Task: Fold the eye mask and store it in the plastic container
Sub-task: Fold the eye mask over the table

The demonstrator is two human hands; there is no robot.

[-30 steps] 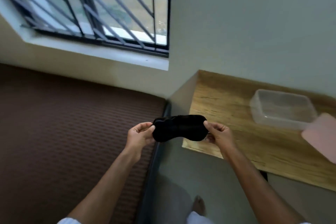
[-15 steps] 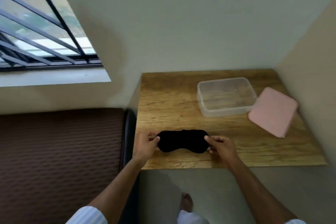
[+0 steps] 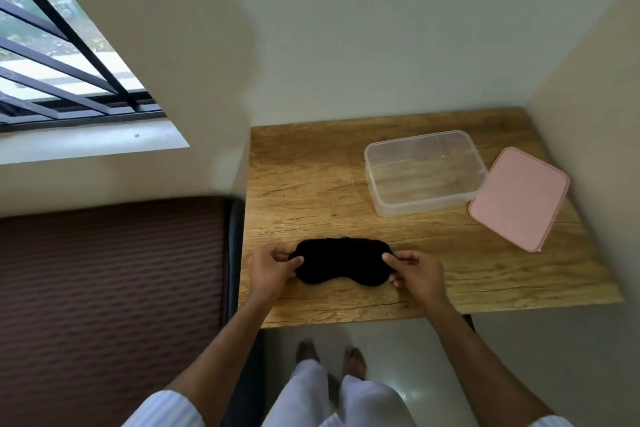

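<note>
Head view: the soft black fabric eye mask [image 3: 341, 265] now lies spread flat on the wooden counter [image 3: 311, 180], near its front edge, where a second ago it was held up in the air off the counter's corner. The left hand [image 3: 272, 270] pinches the mask's left end between thumb and fingers, and the right hand [image 3: 414, 270] pinches its right end the same way; the hands are apart, one at each tip, both clamped on the cloth. The clear rectangular plastic container [image 3: 426, 172] stands open and looks empty further back to the right, well apart from the mask, with the flat pink lid [image 3: 519, 196] resting just beside it. With the mask laid down and stretched, the fold itself looks ready to begin, most likely by bringing one end over onto the other; storing has not yet started.
</note>
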